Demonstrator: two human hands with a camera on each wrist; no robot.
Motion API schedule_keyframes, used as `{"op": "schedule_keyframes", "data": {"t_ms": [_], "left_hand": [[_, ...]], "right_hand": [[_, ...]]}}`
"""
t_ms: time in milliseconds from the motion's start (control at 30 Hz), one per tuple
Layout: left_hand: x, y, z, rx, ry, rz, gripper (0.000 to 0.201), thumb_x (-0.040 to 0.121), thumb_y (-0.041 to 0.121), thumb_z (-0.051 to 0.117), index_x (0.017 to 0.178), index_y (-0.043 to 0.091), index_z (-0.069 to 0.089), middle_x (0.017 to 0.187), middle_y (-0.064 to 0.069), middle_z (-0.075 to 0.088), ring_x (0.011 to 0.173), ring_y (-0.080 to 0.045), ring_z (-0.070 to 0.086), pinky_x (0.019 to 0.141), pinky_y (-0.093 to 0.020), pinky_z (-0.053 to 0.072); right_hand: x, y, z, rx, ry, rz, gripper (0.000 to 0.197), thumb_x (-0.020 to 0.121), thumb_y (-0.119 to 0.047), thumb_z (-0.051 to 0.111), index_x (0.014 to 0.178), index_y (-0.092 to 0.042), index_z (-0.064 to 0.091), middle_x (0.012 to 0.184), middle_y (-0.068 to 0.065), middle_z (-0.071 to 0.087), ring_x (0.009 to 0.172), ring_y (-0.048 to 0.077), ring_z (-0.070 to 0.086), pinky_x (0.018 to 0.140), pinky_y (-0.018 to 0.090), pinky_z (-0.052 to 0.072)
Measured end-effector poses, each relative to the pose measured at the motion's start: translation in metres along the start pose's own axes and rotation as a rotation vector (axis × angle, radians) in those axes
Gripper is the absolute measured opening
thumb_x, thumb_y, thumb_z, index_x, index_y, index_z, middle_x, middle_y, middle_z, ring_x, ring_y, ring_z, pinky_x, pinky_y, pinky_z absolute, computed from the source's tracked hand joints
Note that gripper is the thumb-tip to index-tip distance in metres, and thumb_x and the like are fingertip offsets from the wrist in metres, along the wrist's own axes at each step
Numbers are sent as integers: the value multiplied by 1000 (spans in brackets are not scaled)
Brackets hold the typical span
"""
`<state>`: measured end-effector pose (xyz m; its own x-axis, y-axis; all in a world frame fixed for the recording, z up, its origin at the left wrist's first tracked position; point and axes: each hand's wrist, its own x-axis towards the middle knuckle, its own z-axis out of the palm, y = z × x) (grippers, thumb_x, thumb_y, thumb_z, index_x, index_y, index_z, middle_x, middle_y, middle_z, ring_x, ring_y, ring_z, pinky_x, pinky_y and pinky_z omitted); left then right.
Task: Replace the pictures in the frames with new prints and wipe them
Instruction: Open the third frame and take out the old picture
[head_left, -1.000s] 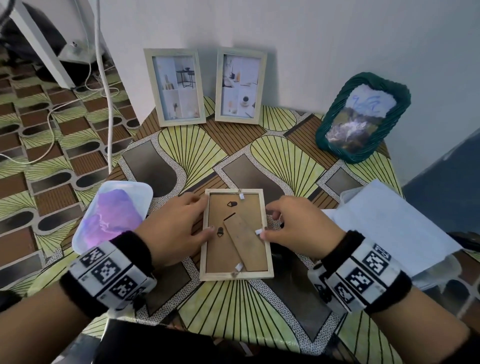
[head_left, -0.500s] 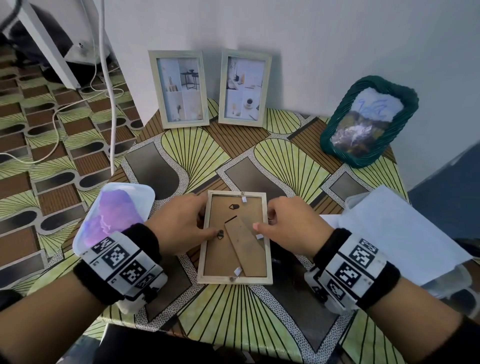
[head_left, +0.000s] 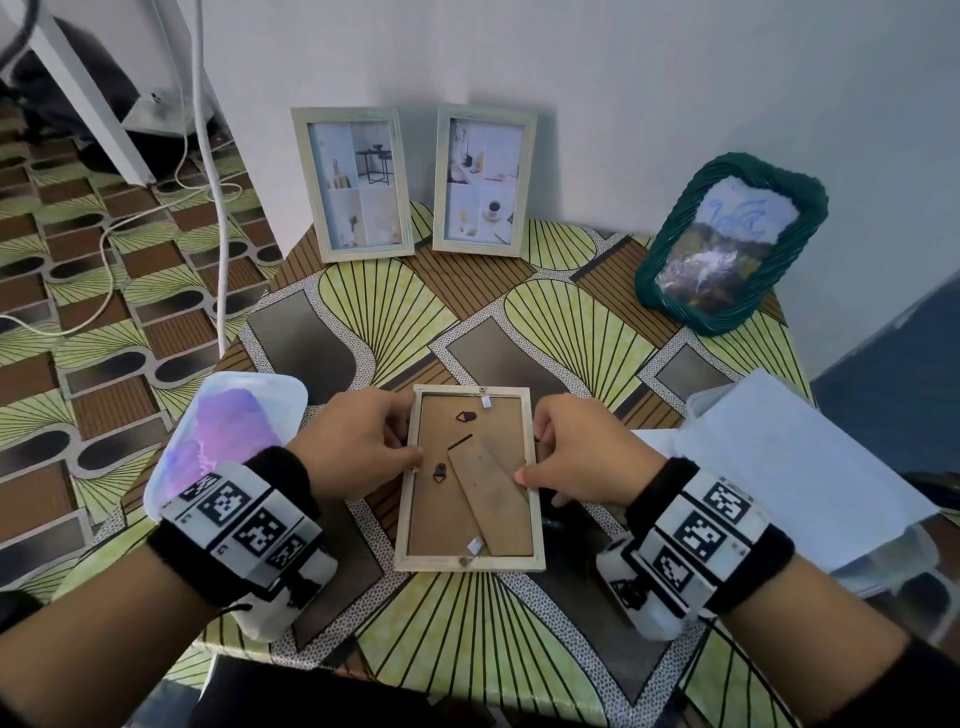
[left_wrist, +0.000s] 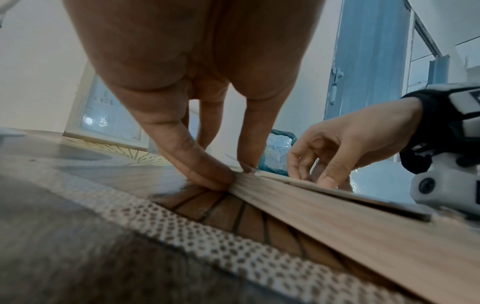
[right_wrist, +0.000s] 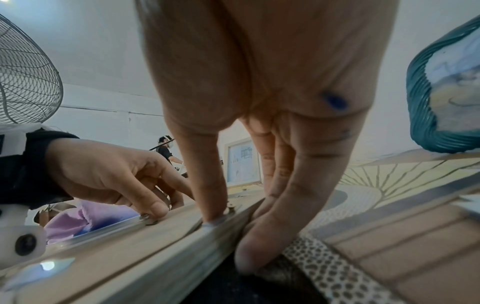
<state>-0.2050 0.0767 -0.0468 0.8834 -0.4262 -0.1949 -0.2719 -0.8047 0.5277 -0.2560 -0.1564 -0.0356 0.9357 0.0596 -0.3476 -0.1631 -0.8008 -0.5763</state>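
Head view: four frames on the patterned table (head_left: 332, 332), one face-down between both hands.

Left hand (head_left: 358, 447) and right hand (head_left: 576, 457) each pinch a side edge of the face-down frame (head_left: 470, 558); two pale frames (head_left: 353, 184) and one teal frame (head_left: 732, 249) lean on the wall.

Wooden frame (head_left: 470, 480) face-down (stand folded), flat

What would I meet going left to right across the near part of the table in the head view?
Tub with purple cloth → left hand → face-down wooden frame → right hand → white lidded container.
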Motion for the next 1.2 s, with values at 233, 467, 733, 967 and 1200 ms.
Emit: {"op": "schedule_keyframes", "data": {"t_ms": [233,467,733,967,1200], "left_hand": [[-2,-1,0,-17,13,-15,42,81,33,77,118,16,66,80,10,64,73,-2,63,78,-31,56],[-37,5,-1,88,181,191,52,90,39,65,138,27,52,115,3,55,99,-12,58,87,-33,52],[-116,1,11,564,-129,456,56,99,52,37,143,20,48,148,3,47,134,-17,46,101,-34,43],[-131,-10,13,713,-187,400,72,96,63,33,150,14,38,159,-1,28,146,-25,28,108,-46,35],[-87,-19,3,587,-202,211,97,80,82,-8,156,22,-4,161,11,-14,146,-8,-23,120,-26,-4]], "right_hand": [[-1,6,-1,-100,26,-50,30,74,-32,82,85,-20,56,82,-4,65,78,14,62,66,28,52],[1,6,-10,-238,269,-209,24,92,-42,60,104,-22,65,89,-10,62,83,9,58,78,31,52],[22,5,0,-430,-15,-395,61,102,-44,41,156,-27,18,163,-8,15,150,10,12,119,27,8],[18,4,3,-655,-80,-240,62,103,-47,31,157,-26,9,164,-12,2,151,14,8,116,54,29],[-20,7,1,-694,58,-140,46,99,-45,35,133,-18,53,148,4,46,139,24,36,108,47,39]]}}
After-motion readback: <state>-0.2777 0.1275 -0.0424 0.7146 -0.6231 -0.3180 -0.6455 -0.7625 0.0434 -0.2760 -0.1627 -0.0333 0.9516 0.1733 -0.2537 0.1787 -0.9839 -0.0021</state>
